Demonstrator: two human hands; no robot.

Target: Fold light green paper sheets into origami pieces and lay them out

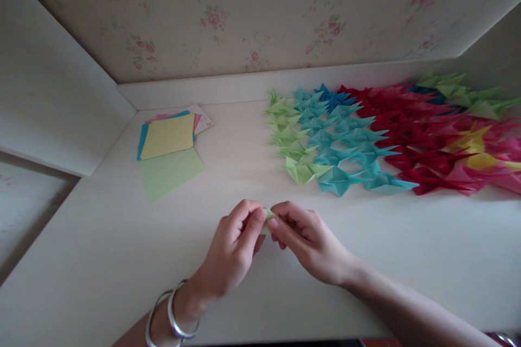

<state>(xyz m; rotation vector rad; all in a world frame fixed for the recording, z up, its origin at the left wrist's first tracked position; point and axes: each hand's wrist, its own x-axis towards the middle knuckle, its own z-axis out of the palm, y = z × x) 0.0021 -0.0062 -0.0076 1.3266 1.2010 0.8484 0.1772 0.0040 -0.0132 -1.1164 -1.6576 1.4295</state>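
Observation:
A small folded piece of light green paper (267, 221) is pinched between my two hands above the white table. My left hand (237, 238) grips its left side with thumb and fingers. On the other side, my right hand (307, 241) holds it with the thumb on top. Most of the paper is covered by my fingers, so its exact shape is hidden. Beyond my hands stand rows of folded paper cranes, with light green cranes (302, 169) nearest, then turquoise cranes (342, 179) and red cranes (431, 179).
At the back left lies a stack of square paper, a yellow sheet (169, 135) on top and a light green sheet (173, 173) partly beneath it. Yellow cranes (472, 141) sit among pink ones at right. A floral wall (228, 21) and white side panel (49, 65) bound the table (101, 249).

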